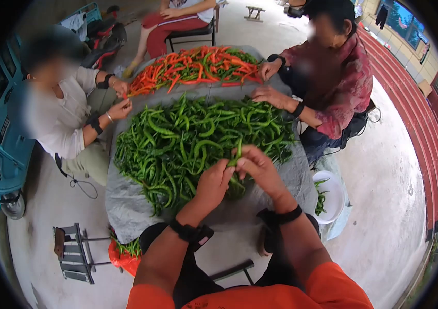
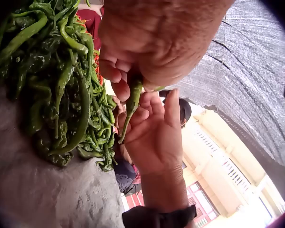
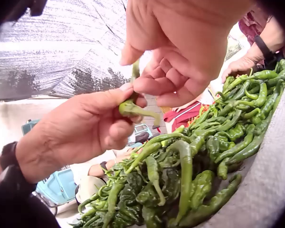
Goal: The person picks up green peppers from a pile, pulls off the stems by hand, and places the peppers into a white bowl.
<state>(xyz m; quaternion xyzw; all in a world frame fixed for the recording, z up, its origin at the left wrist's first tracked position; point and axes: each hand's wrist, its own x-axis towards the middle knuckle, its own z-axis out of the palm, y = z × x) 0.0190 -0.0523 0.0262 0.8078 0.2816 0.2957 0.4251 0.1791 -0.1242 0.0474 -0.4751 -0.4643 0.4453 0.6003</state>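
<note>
A single green chili pepper (image 1: 236,153) is held between both my hands over the near edge of a big pile of green peppers (image 1: 188,139). My left hand (image 1: 224,169) pinches the pepper's lower end between thumb and fingers; the right wrist view shows that hand (image 3: 121,111) closed on the pepper (image 3: 133,108). My right hand (image 1: 243,164) curls its fingers round the upper part of the same pepper. In the left wrist view the pepper (image 2: 131,107) hangs between my left hand (image 2: 126,78) above and my right hand (image 2: 137,116) below.
The peppers lie on a table covered with grey cloth (image 1: 126,206). A heap of red and orange chilies (image 1: 198,64) is at the far end. Two seated persons (image 1: 64,113) (image 1: 337,77) handle peppers at the sides. A white bowl (image 1: 335,198), an orange bag (image 1: 121,257) and a stool (image 1: 74,252) stand nearby.
</note>
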